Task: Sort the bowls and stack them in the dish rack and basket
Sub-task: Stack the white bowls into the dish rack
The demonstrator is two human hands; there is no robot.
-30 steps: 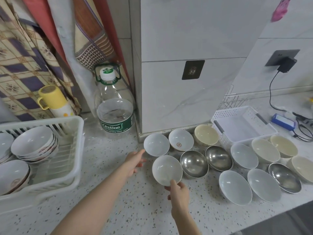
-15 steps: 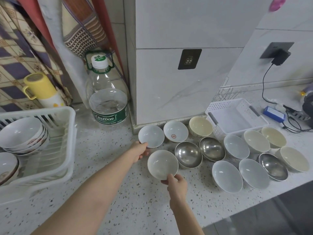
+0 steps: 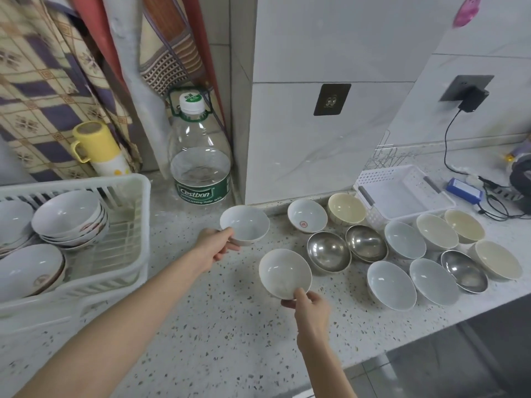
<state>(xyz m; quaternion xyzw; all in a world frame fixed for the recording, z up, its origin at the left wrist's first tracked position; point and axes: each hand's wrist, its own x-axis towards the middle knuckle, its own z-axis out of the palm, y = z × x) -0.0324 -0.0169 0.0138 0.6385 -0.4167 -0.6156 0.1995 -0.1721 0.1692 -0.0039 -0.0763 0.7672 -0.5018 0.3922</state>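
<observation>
Two white ceramic bowls are in hand above the speckled countertop (image 3: 230,326): the left hand (image 3: 214,245) pinches the near rim of one white bowl (image 3: 244,224), thumb over the lip and fingers beneath, while the right hand (image 3: 311,307) pinches the near rim of a second white bowl (image 3: 285,272) the same way. Whether either bowl is fully clear of the counter is hard to tell from this angle. Glazed ceramic like this is likely stiff, smooth and brittle, with some weight for its size, so a rim pinch with fingers under the wall seems the safest hold, and nesting should be gentle to avoid chipping. Matching stacked bowls (image 3: 69,219) sit in the white dish rack (image 3: 138,196) at the counter's left edge. Steel bowls (image 3: 329,251) nearby should be lighter and tougher. A white basket (image 3: 399,191) stands by the back wall.
</observation>
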